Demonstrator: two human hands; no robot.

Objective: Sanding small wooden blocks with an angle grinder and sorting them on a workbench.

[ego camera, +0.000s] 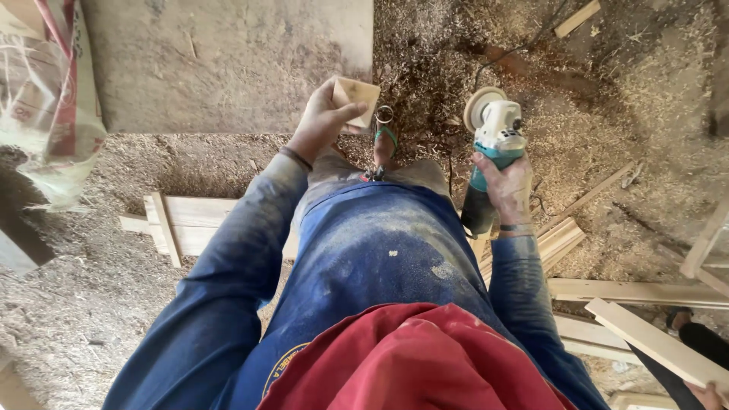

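Left hand [323, 121] closed around wood block [357, 97], right hand [505, 186] tightly wrapped on grinder [493, 144] above sawdust floor [91, 319].

A pale, unpainted wood block [355, 99] is seen against tan sawdust [114, 304]. The grinder [492, 152] is coloured white and teal. Blue sleeves [228, 281] are dusted grey above a red cloth [410, 364].

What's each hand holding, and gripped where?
Left hand pinches a small wooden block by its near edge. Right hand grips an angle grinder around its body, disc end pointing away.
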